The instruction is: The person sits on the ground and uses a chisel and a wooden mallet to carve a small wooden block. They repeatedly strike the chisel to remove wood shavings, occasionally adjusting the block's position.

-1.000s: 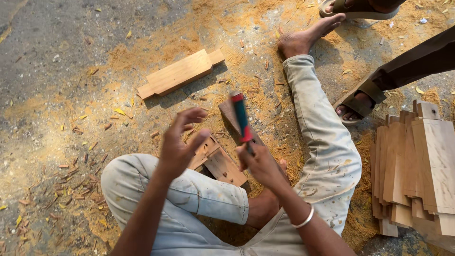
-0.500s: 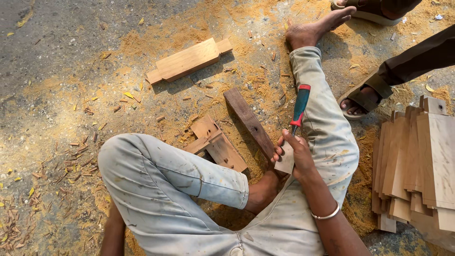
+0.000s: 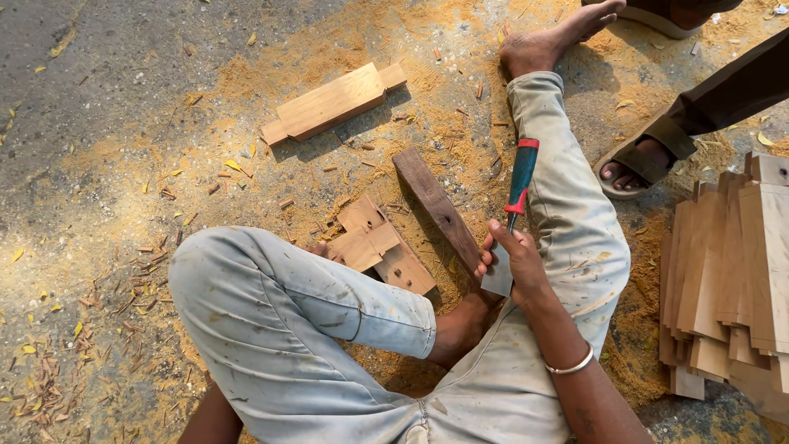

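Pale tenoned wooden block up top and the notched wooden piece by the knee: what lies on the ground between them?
Between the pale tenoned wooden block and the notched wooden piece, the head view shows only sawdust and scattered wood chips.

Glossy plastic chisel handle (image 3: pixel 520 175), matt rough wooden blocks (image 3: pixel 332 102), seemingly gritty sawdust (image 3: pixel 271 78).

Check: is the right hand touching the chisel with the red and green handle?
Touching. The head view shows the right hand wrapped around the blade end of the chisel, thumb pressed against the shaft just below the handle.
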